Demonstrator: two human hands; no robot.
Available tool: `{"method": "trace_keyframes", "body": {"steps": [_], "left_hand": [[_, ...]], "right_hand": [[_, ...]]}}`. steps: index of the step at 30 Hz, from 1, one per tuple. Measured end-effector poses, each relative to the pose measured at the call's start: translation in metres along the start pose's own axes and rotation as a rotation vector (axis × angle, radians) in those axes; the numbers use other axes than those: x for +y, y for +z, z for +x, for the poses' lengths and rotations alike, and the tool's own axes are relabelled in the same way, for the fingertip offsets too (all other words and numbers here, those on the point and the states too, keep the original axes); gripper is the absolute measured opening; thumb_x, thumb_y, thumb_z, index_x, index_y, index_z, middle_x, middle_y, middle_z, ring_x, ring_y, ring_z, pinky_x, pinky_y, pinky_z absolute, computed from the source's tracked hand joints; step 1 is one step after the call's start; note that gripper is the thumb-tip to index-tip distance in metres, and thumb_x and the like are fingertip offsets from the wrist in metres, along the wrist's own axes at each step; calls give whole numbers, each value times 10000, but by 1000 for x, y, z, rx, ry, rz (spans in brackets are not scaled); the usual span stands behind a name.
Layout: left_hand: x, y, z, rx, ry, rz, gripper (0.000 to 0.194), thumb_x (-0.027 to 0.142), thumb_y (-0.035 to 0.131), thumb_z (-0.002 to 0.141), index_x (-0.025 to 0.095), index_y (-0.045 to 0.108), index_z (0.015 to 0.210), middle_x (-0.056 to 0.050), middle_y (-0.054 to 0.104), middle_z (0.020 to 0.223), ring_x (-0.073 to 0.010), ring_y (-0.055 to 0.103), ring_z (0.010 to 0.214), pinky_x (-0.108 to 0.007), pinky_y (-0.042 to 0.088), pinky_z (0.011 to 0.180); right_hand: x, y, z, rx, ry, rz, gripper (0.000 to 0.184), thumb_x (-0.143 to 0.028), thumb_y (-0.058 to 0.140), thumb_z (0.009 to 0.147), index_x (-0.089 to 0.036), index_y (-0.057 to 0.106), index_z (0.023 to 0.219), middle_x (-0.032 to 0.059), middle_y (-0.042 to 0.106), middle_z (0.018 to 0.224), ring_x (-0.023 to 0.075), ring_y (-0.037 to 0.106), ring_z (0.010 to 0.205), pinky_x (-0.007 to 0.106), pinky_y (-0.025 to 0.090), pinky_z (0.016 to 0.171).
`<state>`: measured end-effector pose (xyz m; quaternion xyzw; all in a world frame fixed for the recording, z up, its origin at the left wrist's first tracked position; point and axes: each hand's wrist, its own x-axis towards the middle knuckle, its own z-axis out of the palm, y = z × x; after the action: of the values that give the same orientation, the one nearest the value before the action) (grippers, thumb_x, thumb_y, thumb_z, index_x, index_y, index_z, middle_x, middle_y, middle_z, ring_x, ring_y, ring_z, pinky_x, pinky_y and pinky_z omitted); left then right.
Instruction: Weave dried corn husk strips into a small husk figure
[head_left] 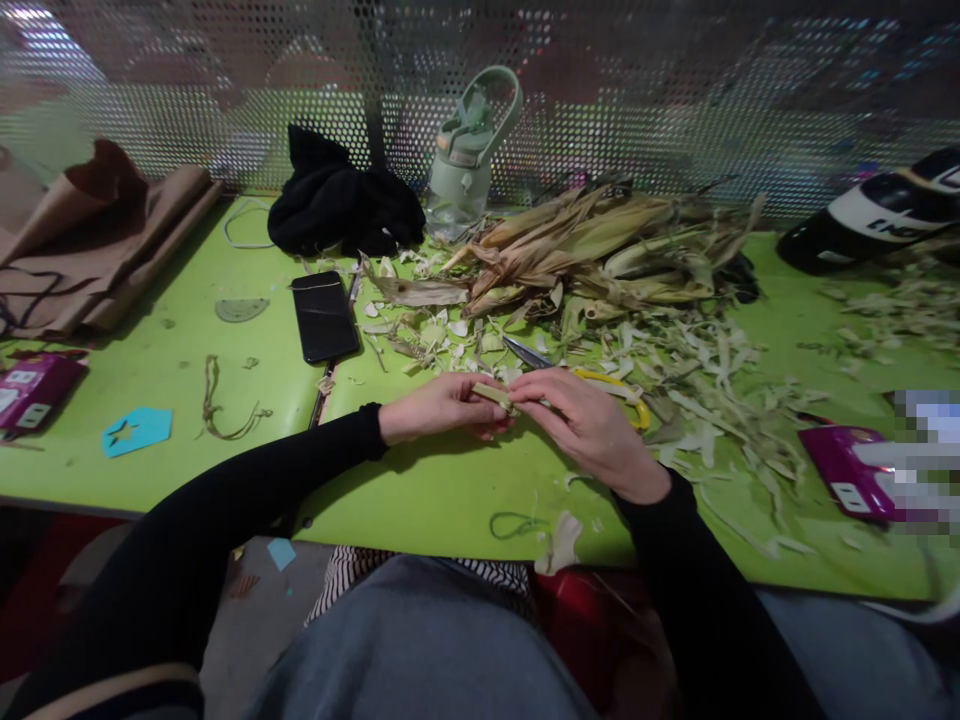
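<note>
My left hand [448,406] pinches a small piece of pale corn husk [492,395], which looks folded or rolled. From the other side, the fingertips of my right hand [592,430] close on the same piece's end. Just beyond my right hand lies a pair of scissors [528,353], its blades pointing away to the left and its yellow handle partly hidden by that hand. Behind both hands a heap of dried corn husks [570,250] spreads over the green table [420,490]. Torn husk strips [697,390] are scattered to the right.
A phone [325,318], black cloth [337,200] and a pale green water bottle [461,165] stand or lie at the back. Brown paper [97,240] is at far left, a dark bottle [870,215] at far right. Purple packets [844,470] lie at both sides; a perforated metal screen [405,100] borders the table.
</note>
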<state>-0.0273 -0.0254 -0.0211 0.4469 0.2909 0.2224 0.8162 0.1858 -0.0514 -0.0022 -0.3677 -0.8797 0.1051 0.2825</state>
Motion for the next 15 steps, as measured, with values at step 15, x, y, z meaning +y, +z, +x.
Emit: {"method": "trace_keyframes", "body": {"steps": [15], "left_hand": [[0,1,1,-10,-33,-41,191,215,744,849,110,689,999,-58,736,873,-106,689,788,-257,542,766]], "right_hand": [[-3,2,2,72,13,-11,101,-207,558,972,-206,654,942,71,725,908,201,688,844,354,562,748]]}}
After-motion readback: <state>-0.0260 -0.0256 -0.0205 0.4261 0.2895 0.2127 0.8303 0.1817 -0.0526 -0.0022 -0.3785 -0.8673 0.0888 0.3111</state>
